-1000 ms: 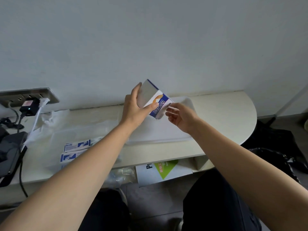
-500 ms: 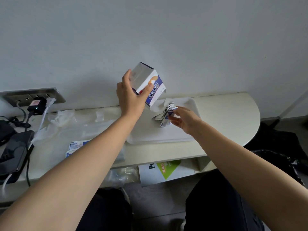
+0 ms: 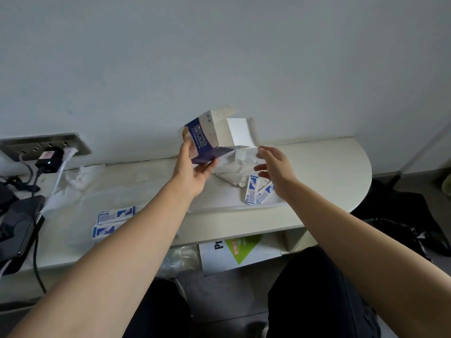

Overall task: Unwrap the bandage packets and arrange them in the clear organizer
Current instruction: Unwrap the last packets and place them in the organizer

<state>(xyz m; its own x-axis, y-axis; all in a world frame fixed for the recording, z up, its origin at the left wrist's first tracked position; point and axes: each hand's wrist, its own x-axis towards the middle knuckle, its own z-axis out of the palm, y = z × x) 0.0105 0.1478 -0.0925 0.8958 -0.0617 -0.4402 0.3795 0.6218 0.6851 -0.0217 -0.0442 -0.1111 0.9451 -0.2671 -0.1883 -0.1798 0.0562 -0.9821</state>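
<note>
Over a smooth cream table (image 3: 329,172), rounded at its right end, below a plain wall (image 3: 244,57), the left hand (image 3: 191,170) grips an opened cardboard box (image 3: 205,136), the right hand (image 3: 277,167) loosely spread, empty.

Box (image 3: 207,135) hangs above tray (image 3: 214,201) holding packets (image 3: 251,190); further packets (image 3: 114,214) lie left, perhaps in organizer (image 3: 146,186).

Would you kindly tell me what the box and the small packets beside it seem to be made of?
The box: thin printed cardboard, it seems; its open flaps hold crisp folds. The packets: probably paper wrappers, matte white with blue print, lying flat; plastic coating can't be excluded.
</note>
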